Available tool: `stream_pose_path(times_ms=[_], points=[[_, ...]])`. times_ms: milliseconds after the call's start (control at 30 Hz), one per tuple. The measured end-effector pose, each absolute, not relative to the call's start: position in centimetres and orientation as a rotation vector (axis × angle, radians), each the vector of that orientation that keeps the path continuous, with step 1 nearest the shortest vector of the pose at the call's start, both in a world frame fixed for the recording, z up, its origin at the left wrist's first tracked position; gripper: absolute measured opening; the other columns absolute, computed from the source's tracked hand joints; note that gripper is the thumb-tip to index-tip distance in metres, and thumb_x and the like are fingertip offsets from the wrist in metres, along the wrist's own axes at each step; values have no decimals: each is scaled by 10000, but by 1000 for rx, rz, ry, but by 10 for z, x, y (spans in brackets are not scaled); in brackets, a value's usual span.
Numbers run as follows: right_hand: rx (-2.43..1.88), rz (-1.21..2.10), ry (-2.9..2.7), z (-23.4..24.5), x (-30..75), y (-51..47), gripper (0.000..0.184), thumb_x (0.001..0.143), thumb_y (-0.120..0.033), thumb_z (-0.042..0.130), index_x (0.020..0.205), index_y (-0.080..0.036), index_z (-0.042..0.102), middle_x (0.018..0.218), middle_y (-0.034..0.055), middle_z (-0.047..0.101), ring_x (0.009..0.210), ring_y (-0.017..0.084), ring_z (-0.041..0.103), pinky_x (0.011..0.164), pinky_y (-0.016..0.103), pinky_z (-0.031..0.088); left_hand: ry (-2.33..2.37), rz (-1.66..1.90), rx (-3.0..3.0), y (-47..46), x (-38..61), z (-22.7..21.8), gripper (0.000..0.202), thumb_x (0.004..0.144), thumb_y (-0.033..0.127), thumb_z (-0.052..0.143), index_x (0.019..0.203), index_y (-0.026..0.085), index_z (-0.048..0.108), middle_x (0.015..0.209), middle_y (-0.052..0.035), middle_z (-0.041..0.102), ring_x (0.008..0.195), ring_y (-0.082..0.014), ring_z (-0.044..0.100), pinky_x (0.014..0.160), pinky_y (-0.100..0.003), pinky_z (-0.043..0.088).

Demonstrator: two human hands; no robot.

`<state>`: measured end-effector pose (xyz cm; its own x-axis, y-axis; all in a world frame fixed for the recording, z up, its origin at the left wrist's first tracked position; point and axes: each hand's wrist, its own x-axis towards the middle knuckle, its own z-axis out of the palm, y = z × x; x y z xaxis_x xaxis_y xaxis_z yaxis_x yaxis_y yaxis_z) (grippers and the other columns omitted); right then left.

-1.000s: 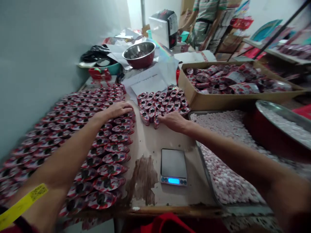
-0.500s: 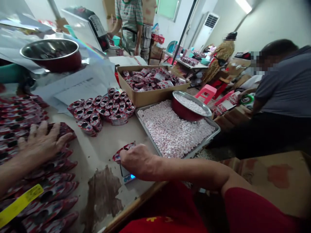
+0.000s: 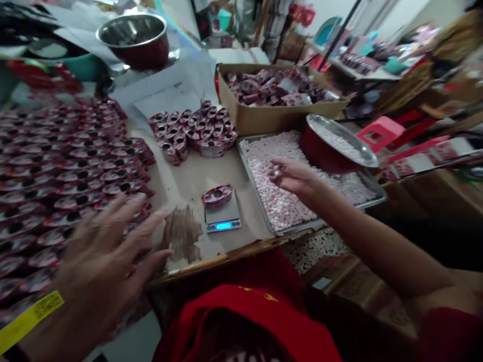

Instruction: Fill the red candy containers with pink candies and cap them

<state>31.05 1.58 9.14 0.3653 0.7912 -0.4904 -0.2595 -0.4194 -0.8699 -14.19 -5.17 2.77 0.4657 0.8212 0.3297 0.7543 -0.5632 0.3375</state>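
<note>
Spreading the left hand, gripping nothing, above rows of packets at lower left. Resting an open-topped packet on the digital scale, centre. Curling the right hand over white pellets, right of centre; not showing whether grasping any. Seemingly being midway, leaving finished and waiting packets indistinguishable among rows, cluster and carton beyond.

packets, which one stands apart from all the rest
The single packet on the scale, behind its blue display; the others crowd together in left-hand rows, a cluster farther back, or the cardboard box.
</note>
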Motion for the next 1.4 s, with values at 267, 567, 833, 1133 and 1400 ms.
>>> stream_pose_path(times_ms=[267, 567, 833, 1133, 1400], points=[[-1591, 1609, -516, 84, 319, 1, 337, 851, 81, 564, 1039, -167, 694, 1130, 108, 689, 893, 128, 695, 745, 151, 644, 1426, 721, 2346, -74, -24, 0, 512, 1014, 426, 662, 1508, 316, 585, 1539, -150, 617, 1392, -354, 639, 1153, -542, 568], [-1453, 1892, -1130, 88, 274, 27, 102, 929, -214, 771, 898, -123, 739, 725, 21, 668, 519, 44, 460, 418, 134, 337, 1470, 761, 2091, -38, -13, 1, 492, 975, 369, 692, 1457, 291, 631, 1450, -67, 708, 1354, -301, 664, 1206, -491, 525], [-1506, 1760, -1423, 104, 261, 41, 79, 891, -181, 782, 963, -158, 761, 789, 34, 721, 649, 105, 612, 571, 203, 476, 1337, 896, 1805, -25, -5, -9, 569, 929, 341, 768, 1469, 234, 623, 1412, -103, 718, 1286, -282, 700, 1171, -445, 539], [-1482, 1779, -1200, 104, 262, 43, 219, 879, -347, 832, 876, -181, 689, 807, 28, 674, 615, 86, 518, 513, 205, 385, 1285, 933, 1794, -2, 34, -21, 671, 840, 229, 864, 1455, 256, 597, 1382, -88, 733, 1270, -272, 703, 1138, -451, 553], [-1499, 1612, -1261, 62, 294, 69, 571, 807, -678, 800, 1004, -152, 696, 581, -84, 440, 452, 68, 271, 445, 226, 170, 1528, 839, 2118, 24, 25, 46, 272, 929, 283, 781, 1180, 246, 682, 1168, -106, 737, 1031, -294, 731, 901, -427, 602]])
